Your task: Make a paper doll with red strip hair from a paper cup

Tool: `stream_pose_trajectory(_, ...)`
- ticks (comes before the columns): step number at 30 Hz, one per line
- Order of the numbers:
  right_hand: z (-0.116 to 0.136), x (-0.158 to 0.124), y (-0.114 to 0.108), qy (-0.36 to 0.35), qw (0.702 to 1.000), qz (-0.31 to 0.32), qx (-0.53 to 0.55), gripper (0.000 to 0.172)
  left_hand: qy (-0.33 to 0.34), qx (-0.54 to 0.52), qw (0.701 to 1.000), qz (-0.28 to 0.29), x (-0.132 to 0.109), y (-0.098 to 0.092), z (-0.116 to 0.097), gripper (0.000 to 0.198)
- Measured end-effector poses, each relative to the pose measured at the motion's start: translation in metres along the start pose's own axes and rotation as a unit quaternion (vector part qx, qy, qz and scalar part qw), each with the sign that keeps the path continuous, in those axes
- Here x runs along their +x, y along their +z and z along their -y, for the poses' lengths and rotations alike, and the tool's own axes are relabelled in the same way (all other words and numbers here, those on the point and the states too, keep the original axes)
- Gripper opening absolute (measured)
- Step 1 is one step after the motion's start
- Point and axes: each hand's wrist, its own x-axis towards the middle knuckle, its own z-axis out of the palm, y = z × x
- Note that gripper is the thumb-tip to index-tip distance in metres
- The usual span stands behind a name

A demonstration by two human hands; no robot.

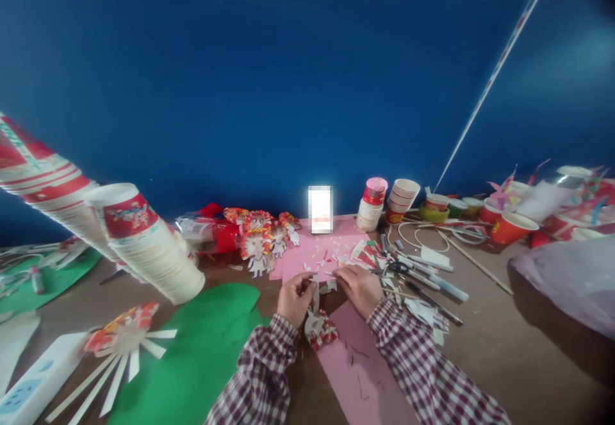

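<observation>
My left hand [294,299] is closed, its thumb and fingers pinching a narrow white paper strip [316,289]. Just below the strip lies a red-patterned paper cut-out [321,332], its white part close to the strip; I cannot tell whether they are joined. My right hand [359,289] lies low over the edge of a pink sheet [307,252], fingers stretched toward the left hand beside small paper scraps [331,256]. Nothing shows in its fingers. Under my right forearm is another pink sheet [358,364] with dark pen lines.
Paper cut-out figures [259,245] stand behind my left hand. Leaning stacks of paper cups [148,245] rise at left above green paper [192,341]. Pens [423,274], more cups [402,197] and a plastic bag [571,277] are at right. A blue wall [307,91] closes off the back.
</observation>
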Motion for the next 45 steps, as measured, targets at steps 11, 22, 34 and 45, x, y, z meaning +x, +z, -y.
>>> stream_pose_trajectory(11,0.017,-0.003,-0.002,-0.065,0.996,-0.04,0.052,0.018,-0.004,0.048,0.999,0.013,0.0,0.004,0.01,0.028)
stream_pose_trajectory(22,0.012,-0.003,-0.003,-0.059,0.996,-0.017,0.071,0.02,-0.019,0.041,0.999,0.025,0.0,0.004,0.007,0.024)
stream_pose_trajectory(34,0.012,-0.002,-0.003,-0.072,0.995,-0.029,0.065,0.018,-0.025,0.021,0.999,0.044,0.0,0.003,0.004,0.028)
stream_pose_trajectory(45,0.015,-0.002,-0.003,-0.067,0.993,-0.045,0.083,0.017,0.002,0.031,0.998,0.06,0.002,0.002,0.01,0.025)
